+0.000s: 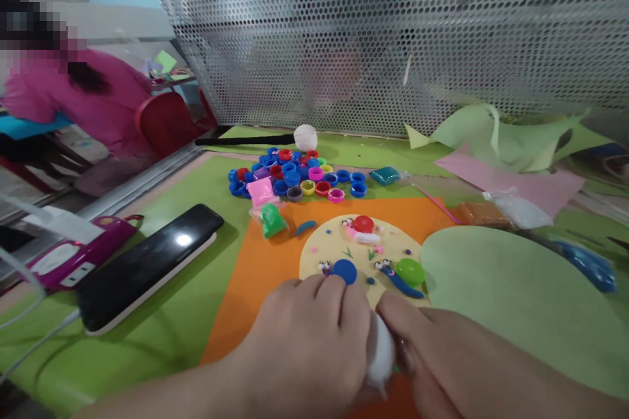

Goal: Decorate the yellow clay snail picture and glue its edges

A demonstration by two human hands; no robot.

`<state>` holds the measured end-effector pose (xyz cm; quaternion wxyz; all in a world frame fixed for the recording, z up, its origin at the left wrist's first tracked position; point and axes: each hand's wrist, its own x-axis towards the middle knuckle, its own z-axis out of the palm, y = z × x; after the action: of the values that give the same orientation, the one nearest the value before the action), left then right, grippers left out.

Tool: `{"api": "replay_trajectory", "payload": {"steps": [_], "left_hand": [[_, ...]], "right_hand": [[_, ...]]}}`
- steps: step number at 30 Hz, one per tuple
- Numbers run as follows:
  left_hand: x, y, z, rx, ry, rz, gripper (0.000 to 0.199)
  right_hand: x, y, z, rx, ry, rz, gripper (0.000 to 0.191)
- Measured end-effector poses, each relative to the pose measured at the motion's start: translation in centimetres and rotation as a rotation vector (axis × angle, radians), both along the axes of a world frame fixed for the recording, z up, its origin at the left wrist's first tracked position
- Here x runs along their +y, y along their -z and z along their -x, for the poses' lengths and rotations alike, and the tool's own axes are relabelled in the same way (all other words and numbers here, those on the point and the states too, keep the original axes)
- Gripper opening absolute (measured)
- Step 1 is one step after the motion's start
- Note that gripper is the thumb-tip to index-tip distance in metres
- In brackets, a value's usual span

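My left hand [314, 334] is closed around a white, rounded, bottle-like thing [381, 353] whose lower end narrows to a small tip. Pressed close against its other side is my right hand [437, 347], fingers curled; what they grip is mostly hidden. Just beyond both hands lies a cream paper circle [317, 242] on an orange sheet [265, 275]. Decorating the circle are snail-like figures with googly eyes: one with a red cap [363, 224], one with a blue cap [344, 271], and one with a green cap [409, 272]. My left knuckles partly cover the blue one.
A pile of bottle caps [291, 177] sits behind, near pink [262, 192] and green [272, 220] clay packets. At left are a phone [152, 268] and a purple device [83, 255]. A pale green paper oval [511, 301] lies right. Perforated metal [344, 33] stands behind; a person [98, 91] sits left.
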<state>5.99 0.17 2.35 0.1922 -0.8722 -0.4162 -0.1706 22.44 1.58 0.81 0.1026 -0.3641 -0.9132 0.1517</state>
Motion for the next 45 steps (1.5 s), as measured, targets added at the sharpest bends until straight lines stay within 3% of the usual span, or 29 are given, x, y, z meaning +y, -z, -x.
{"api": "replay_trajectory", "payload": {"steps": [8, 13, 18, 27, 30, 34, 37, 41, 43, 45], "left_hand": [[0.6, -0.1, 0.5, -0.27, 0.141, 0.207, 0.008], [0.9, 0.3, 0.8, -0.288, 0.107, 0.24, 0.006], [1.0, 0.5, 0.8, -0.172, 0.084, 0.243, 0.007], [1.1, 1.3, 1.0, -0.213, 0.113, 0.2, 0.01], [1.2, 1.5, 1.1, -0.225, 0.124, 0.167, 0.011], [1.5, 1.1, 1.2, -0.308, 0.174, 0.174, 0.008], [1.7, 0.6, 1.4, -0.397, 0.193, 0.279, 0.006], [2.0, -0.3, 1.5, -0.551, 0.183, 0.485, 0.009], [2.0, -0.6, 1.4, -0.597, 0.169, 0.561, 0.011], [1.8, -0.8, 1.4, -0.612, 0.156, 0.593, 0.009]], "right_hand": [[0.4, -3.8, -0.9, 0.106, -0.034, 0.085, 0.018], [0.9, -3.8, -1.5, 0.173, -0.08, 0.136, 0.017], [1.3, -4.4, -1.0, 0.046, -0.048, 0.203, 0.011], [2.0, -6.8, -0.5, -0.176, 0.004, 0.57, 0.006], [2.0, -6.5, -0.5, -0.081, 0.025, 0.58, 0.01], [1.8, -6.1, -0.6, 0.153, 0.003, 0.718, 0.015], [1.8, -6.4, -0.9, 0.344, -0.01, 0.838, 0.019], [1.4, -6.6, -1.5, 0.55, 0.037, 1.135, 0.022], [1.0, -6.4, -1.7, 0.497, 0.063, 1.009, 0.02], [0.7, -6.2, -1.8, 0.391, 0.1, 0.681, 0.021]]}}
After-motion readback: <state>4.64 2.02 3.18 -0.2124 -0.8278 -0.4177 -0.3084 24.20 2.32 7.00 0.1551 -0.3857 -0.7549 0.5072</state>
